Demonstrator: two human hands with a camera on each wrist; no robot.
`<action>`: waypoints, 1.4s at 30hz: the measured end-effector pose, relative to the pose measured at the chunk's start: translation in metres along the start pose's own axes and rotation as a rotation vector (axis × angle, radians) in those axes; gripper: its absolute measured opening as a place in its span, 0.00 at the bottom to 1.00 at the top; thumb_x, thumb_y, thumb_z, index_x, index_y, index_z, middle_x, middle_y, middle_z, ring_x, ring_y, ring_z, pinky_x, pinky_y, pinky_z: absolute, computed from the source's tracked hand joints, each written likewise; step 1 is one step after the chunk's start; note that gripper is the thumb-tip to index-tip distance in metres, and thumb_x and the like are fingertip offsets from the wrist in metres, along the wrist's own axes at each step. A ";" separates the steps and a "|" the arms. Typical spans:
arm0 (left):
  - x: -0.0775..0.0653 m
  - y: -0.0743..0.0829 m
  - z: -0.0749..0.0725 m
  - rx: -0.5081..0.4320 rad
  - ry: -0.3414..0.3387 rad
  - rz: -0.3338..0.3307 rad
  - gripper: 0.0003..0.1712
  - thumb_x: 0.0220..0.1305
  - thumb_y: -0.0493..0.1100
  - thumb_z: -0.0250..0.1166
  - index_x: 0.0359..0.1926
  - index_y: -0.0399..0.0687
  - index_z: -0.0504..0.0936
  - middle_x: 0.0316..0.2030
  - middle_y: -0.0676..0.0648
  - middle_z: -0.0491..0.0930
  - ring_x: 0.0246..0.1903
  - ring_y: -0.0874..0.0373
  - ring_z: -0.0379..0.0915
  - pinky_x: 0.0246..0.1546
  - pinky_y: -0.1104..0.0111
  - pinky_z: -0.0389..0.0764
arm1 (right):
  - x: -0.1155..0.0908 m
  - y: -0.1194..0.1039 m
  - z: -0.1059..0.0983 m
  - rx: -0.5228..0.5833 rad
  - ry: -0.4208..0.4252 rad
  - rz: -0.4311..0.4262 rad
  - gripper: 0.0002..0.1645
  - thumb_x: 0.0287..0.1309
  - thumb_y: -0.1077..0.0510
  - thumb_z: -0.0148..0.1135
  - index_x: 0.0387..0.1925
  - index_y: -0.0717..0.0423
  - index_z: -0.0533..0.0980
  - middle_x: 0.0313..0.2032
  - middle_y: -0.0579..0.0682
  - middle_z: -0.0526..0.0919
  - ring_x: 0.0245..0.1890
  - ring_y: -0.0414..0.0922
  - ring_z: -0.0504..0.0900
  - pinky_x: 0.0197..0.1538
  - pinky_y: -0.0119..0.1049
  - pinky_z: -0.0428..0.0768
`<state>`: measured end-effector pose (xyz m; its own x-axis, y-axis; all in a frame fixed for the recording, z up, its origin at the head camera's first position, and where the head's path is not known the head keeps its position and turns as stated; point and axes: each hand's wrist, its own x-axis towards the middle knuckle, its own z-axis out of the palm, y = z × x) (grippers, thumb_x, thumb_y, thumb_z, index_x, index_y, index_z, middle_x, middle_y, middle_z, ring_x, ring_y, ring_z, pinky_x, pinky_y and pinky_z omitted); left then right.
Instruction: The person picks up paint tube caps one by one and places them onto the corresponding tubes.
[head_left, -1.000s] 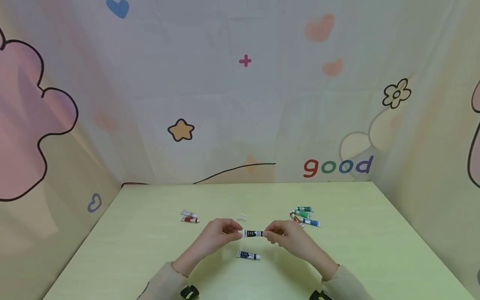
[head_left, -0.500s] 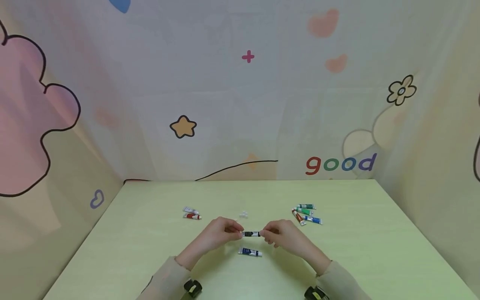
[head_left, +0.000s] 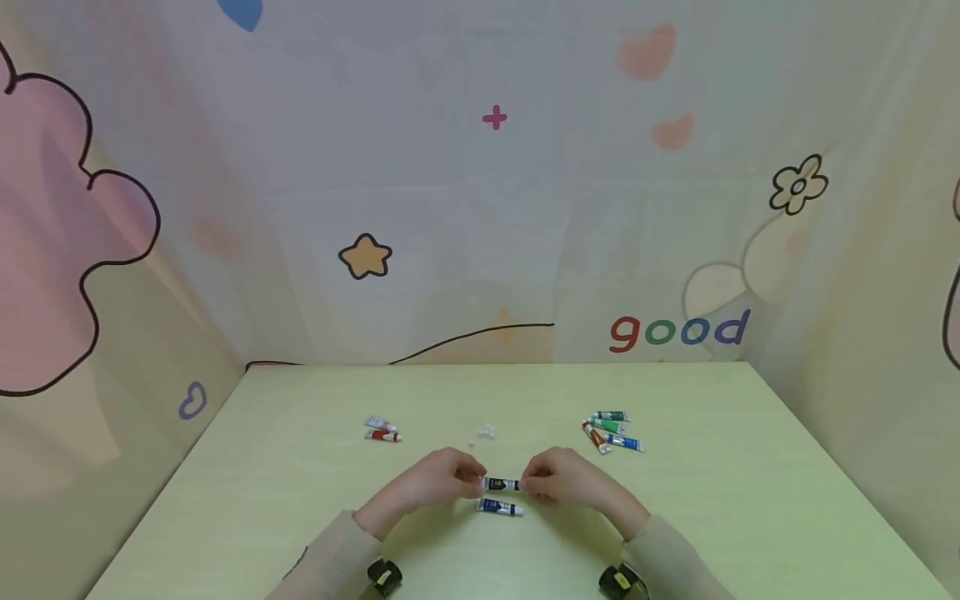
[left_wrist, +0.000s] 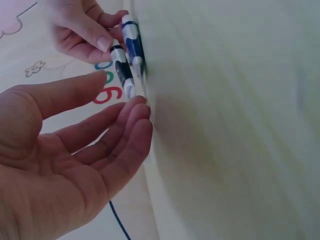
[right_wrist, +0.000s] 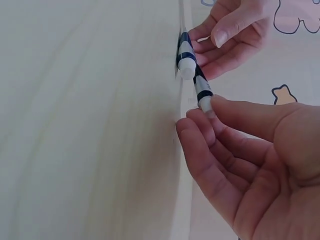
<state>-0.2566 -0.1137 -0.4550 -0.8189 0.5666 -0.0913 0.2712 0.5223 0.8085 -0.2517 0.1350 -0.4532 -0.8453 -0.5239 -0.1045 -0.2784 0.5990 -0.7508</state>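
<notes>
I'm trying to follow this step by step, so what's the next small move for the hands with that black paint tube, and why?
Probably lower the small black-and-white paint tube the last bit onto the pale green table and let go. The left hand and right hand pinch its two ends, and it hangs just above the table, right beside the blue-and-white paint tube lying there.

Soft, even light filled the scene, with faint shadows under the hands. Both wrist views were blurred across the table (left_wrist: 240,120); head view stayed sharp.
</notes>
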 end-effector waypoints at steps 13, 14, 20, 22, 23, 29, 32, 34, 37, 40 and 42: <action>-0.001 0.003 -0.001 0.043 -0.018 -0.005 0.14 0.60 0.32 0.70 0.47 0.30 0.83 0.35 0.48 0.84 0.36 0.57 0.77 0.44 0.60 0.79 | 0.005 -0.004 0.003 -0.028 -0.025 -0.012 0.04 0.64 0.64 0.65 0.31 0.58 0.82 0.23 0.45 0.80 0.23 0.40 0.75 0.29 0.32 0.75; -0.001 0.002 -0.001 0.043 -0.018 -0.007 0.14 0.60 0.32 0.70 0.47 0.30 0.83 0.35 0.48 0.84 0.36 0.57 0.77 0.44 0.60 0.79 | 0.005 -0.005 0.003 -0.025 -0.028 -0.008 0.04 0.64 0.64 0.65 0.31 0.58 0.82 0.24 0.45 0.80 0.23 0.40 0.75 0.29 0.32 0.75; -0.004 0.000 0.000 0.044 -0.017 -0.004 0.15 0.58 0.30 0.71 0.47 0.29 0.83 0.35 0.47 0.84 0.36 0.57 0.78 0.44 0.61 0.79 | 0.006 -0.005 0.005 -0.009 -0.038 0.006 0.03 0.63 0.65 0.66 0.32 0.59 0.82 0.25 0.46 0.81 0.25 0.41 0.77 0.30 0.33 0.77; -0.006 0.000 -0.001 0.045 -0.014 -0.002 0.15 0.57 0.30 0.71 0.46 0.30 0.84 0.35 0.47 0.84 0.37 0.56 0.78 0.44 0.61 0.79 | 0.005 -0.005 0.005 -0.008 -0.041 0.001 0.03 0.63 0.65 0.66 0.32 0.60 0.82 0.25 0.46 0.81 0.25 0.41 0.77 0.30 0.33 0.77; -0.007 0.000 -0.001 0.047 -0.012 0.000 0.15 0.57 0.30 0.71 0.46 0.30 0.84 0.36 0.46 0.84 0.37 0.56 0.78 0.44 0.60 0.79 | 0.005 -0.005 0.005 -0.008 -0.043 -0.001 0.03 0.63 0.65 0.66 0.32 0.60 0.82 0.25 0.46 0.82 0.25 0.41 0.77 0.30 0.32 0.77; -0.010 0.002 -0.004 0.063 -0.020 0.012 0.13 0.58 0.31 0.71 0.45 0.31 0.84 0.35 0.48 0.84 0.36 0.56 0.78 0.43 0.60 0.79 | 0.006 -0.008 0.003 0.004 -0.058 -0.001 0.02 0.62 0.65 0.67 0.35 0.62 0.82 0.28 0.46 0.83 0.26 0.41 0.79 0.31 0.33 0.80; -0.012 0.004 -0.004 0.063 -0.024 0.005 0.12 0.58 0.31 0.71 0.45 0.32 0.84 0.34 0.49 0.83 0.35 0.57 0.77 0.42 0.61 0.78 | 0.004 -0.010 0.002 0.023 -0.064 0.015 0.02 0.62 0.66 0.67 0.36 0.62 0.82 0.29 0.47 0.83 0.27 0.42 0.80 0.32 0.34 0.81; -0.014 0.005 -0.003 0.060 -0.027 -0.002 0.12 0.58 0.31 0.70 0.45 0.32 0.84 0.33 0.49 0.83 0.35 0.58 0.76 0.41 0.62 0.77 | 0.004 -0.011 0.002 0.029 -0.067 0.022 0.02 0.61 0.67 0.67 0.36 0.62 0.82 0.29 0.47 0.83 0.27 0.41 0.80 0.32 0.34 0.81; -0.015 0.006 -0.002 0.057 -0.034 -0.008 0.13 0.59 0.31 0.70 0.45 0.32 0.84 0.33 0.49 0.84 0.35 0.58 0.76 0.40 0.62 0.77 | 0.003 -0.011 0.001 0.036 -0.067 0.018 0.02 0.61 0.68 0.67 0.36 0.62 0.82 0.28 0.48 0.83 0.27 0.41 0.80 0.32 0.35 0.81; -0.016 0.007 -0.001 0.053 -0.036 -0.011 0.14 0.58 0.31 0.70 0.46 0.31 0.83 0.34 0.47 0.85 0.35 0.58 0.78 0.41 0.62 0.78 | 0.003 -0.011 0.001 0.038 -0.064 0.005 0.02 0.60 0.68 0.67 0.35 0.63 0.82 0.28 0.48 0.84 0.26 0.42 0.81 0.32 0.36 0.82; -0.016 0.006 -0.001 0.053 -0.034 -0.013 0.14 0.58 0.31 0.70 0.47 0.31 0.83 0.35 0.47 0.85 0.35 0.58 0.78 0.41 0.62 0.78 | 0.003 -0.011 0.002 0.042 -0.063 0.001 0.02 0.60 0.68 0.67 0.35 0.63 0.82 0.28 0.49 0.84 0.26 0.42 0.81 0.32 0.37 0.82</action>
<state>-0.2422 -0.1202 -0.4478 -0.8053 0.5802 -0.1223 0.2876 0.5625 0.7751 -0.2503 0.1256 -0.4463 -0.8149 -0.5611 -0.1452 -0.2572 0.5745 -0.7770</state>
